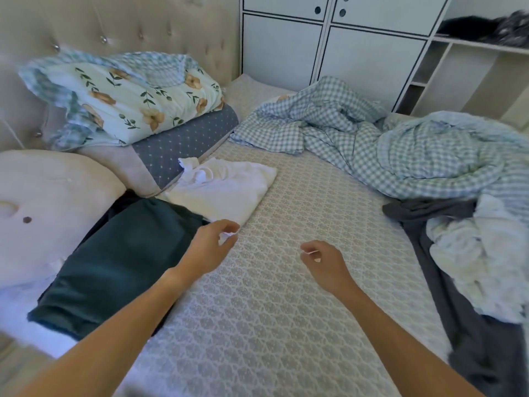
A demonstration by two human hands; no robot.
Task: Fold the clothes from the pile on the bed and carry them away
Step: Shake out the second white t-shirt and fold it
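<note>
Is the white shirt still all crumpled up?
No, the white shirt lies folded flat on the bed, beside the folded dark green garment.

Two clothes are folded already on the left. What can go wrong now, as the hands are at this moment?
1. The left hand hovers at the corner of the folded white garment; a careless pull could undo the fold.
2. The dark grey garment lies partly under the light crumpled fabric, so pulling it may drag that along.
</note>
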